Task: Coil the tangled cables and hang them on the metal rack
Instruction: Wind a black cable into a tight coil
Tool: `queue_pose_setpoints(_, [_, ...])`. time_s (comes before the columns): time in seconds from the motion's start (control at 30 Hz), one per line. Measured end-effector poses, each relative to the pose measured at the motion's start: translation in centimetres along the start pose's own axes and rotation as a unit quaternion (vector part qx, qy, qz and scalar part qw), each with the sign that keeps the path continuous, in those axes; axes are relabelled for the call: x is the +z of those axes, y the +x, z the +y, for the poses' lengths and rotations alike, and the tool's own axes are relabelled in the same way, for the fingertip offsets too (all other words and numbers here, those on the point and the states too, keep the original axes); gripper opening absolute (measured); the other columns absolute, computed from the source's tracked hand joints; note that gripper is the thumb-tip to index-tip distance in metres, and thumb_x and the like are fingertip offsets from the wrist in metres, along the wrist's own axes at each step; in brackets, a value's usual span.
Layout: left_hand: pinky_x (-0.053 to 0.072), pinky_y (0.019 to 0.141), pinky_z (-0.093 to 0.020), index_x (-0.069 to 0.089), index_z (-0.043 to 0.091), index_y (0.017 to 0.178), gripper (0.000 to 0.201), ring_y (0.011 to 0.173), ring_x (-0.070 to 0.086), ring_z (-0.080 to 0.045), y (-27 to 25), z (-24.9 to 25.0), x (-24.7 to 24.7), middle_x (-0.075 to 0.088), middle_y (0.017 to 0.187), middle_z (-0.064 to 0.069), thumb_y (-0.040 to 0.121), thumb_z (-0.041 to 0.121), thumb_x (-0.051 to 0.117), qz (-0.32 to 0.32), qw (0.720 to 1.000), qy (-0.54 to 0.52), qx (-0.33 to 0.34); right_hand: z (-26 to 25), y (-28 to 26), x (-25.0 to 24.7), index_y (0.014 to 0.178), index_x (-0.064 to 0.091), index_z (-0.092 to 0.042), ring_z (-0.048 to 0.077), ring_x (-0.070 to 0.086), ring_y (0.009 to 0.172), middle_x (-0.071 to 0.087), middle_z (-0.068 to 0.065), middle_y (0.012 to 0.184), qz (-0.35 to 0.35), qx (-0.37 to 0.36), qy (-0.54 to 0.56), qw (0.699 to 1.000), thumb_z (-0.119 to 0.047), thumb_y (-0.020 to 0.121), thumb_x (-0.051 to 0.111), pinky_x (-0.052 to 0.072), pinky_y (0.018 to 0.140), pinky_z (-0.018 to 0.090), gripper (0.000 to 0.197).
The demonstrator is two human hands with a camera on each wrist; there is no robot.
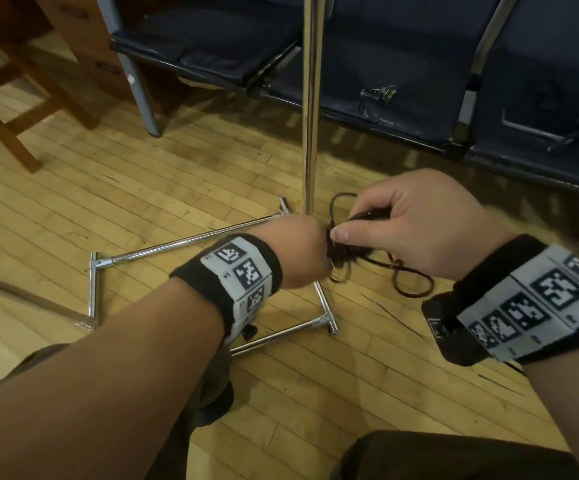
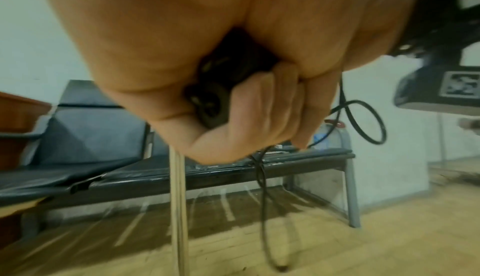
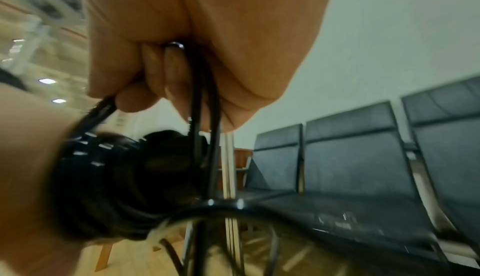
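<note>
Just near the foot of the rack's pole (image 1: 310, 109), the left hand (image 1: 295, 252) clutched a partly wound black cable (image 1: 345, 252) while the right hand (image 1: 416, 223) pinched its loose loops, so coiling seemed unfinished and hanging not yet begun.

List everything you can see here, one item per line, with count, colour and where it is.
cable: one tangled bundle, black, held between both hands above the floor
metal rack: one, chrome, upright pole and base frame on the floor ahead
bench seats: one row, dark blue, behind the rack
wooden furniture: brown, far left; what kind is unclear
floor: light wood planks
wristbands: two, black with grey marker tags, one per wrist
left hand: grips the bundle
right hand: fingers pinch a strand
</note>
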State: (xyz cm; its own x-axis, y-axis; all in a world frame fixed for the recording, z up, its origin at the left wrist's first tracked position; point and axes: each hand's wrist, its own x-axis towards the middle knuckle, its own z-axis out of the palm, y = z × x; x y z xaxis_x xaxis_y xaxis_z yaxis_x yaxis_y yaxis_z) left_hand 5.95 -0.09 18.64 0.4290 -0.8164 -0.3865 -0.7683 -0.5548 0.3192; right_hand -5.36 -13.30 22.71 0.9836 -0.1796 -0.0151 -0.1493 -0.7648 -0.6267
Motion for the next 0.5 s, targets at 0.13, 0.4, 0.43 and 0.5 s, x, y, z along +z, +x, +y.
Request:
queue_pose_setpoints(0.13, [0.048, 0.062, -0.025, 0.050, 0.036, 0.084, 0.022, 0.071, 0.061, -0.009, -1.2, 0.7, -0.3, 0.063, 0.079, 0.007, 0.099, 0.029, 0.065, -0.007, 0.995, -0.009, 0.098, 1.9, -0.2, -0.4, 0.074, 0.074, -0.017, 0.022, 0.067, 0.067, 0.071, 0.003, 0.071, 0.026, 0.044, 0.182, 0.982, -0.057, 0.068, 0.077, 0.057, 0.067, 0.036, 0.041])
queue_pose_setpoints(0.4, [0.049, 0.058, -0.009, 0.066, 0.031, 0.089, 0.018, 0.068, 0.065, 0.004, -2.0, -0.5, -1.5, 0.070, 0.074, 0.009, 0.088, 0.022, 0.081, 0.082, 0.958, -0.243, 0.124, 4.0, -0.3, 1.4, 0.096, 0.065, -0.007, 0.018, 0.040, 0.055, 0.053, 0.006, 0.070, -0.037, 0.157, 0.399, 0.903, -0.038, 0.105, 0.050, 0.038, 0.054, 0.034, 0.035])
queue_pose_setpoints(0.43, [0.048, 0.055, -0.010, 0.067, 0.029, 0.091, 0.016, 0.062, 0.065, 0.002, -1.8, -0.8, -1.6, 0.069, 0.071, 0.011, 0.089, 0.021, 0.081, 0.096, 0.947, -0.283, 0.121, 4.0, -0.2, 1.5, 0.097, 0.063, -0.005, 0.016, 0.038, 0.053, 0.049, 0.007, 0.068, -0.036, 0.161, 0.374, 0.913, -0.038, 0.107, 0.046, 0.038, 0.053, 0.033, 0.038])
queue_pose_setpoints(0.5, [0.044, 0.047, -0.017, 0.068, 0.025, 0.087, 0.015, 0.049, 0.056, -0.003, -1.4, -1.3, -1.9, 0.063, 0.060, 0.010, 0.090, 0.015, 0.079, 0.102, 0.909, -0.390, 0.107, 3.6, -0.1, 1.7, 0.090, 0.061, -0.004, 0.015, 0.035, 0.049, 0.039, 0.006, 0.061, -0.038, 0.161, 0.316, 0.934, -0.049, 0.107, 0.040, 0.042, 0.050, 0.030, 0.052])
